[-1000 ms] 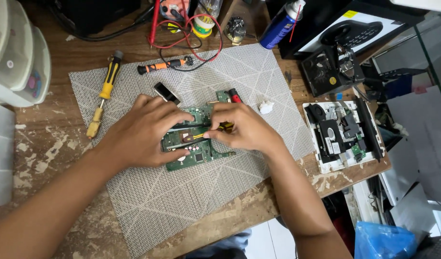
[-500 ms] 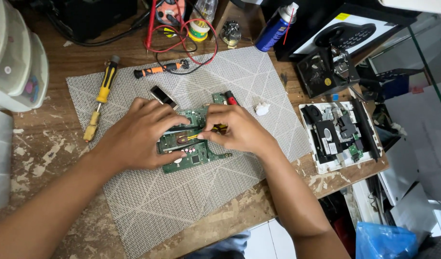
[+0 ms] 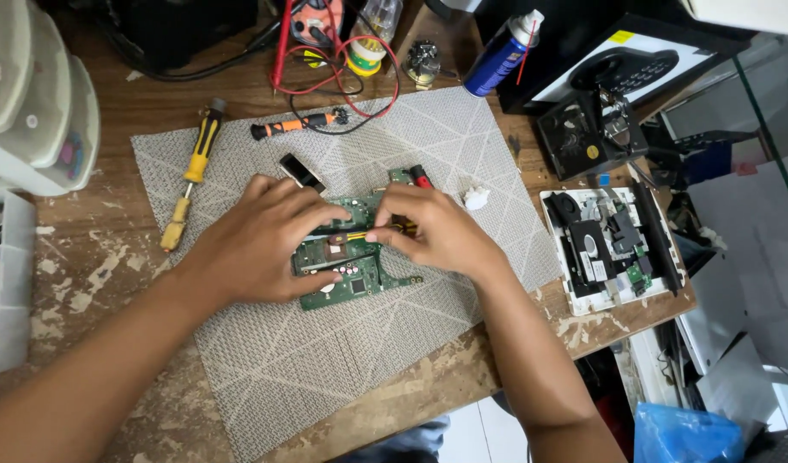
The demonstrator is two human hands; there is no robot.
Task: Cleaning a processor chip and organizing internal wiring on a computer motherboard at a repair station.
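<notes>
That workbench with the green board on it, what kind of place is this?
Probably an electronics repair bench. Both hands, left hand and right hand, work on a green circuit board on a grey mat; a yellow screwdriver, a spray can and an opened device lie around.

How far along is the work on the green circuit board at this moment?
Done: the white casing lies opened at the right, its parts exposed. In hand: the left hand steadies the green circuit board on the mat while the right hand works at its upper edge. Left: the yellow screwdriver lies unused.
</notes>
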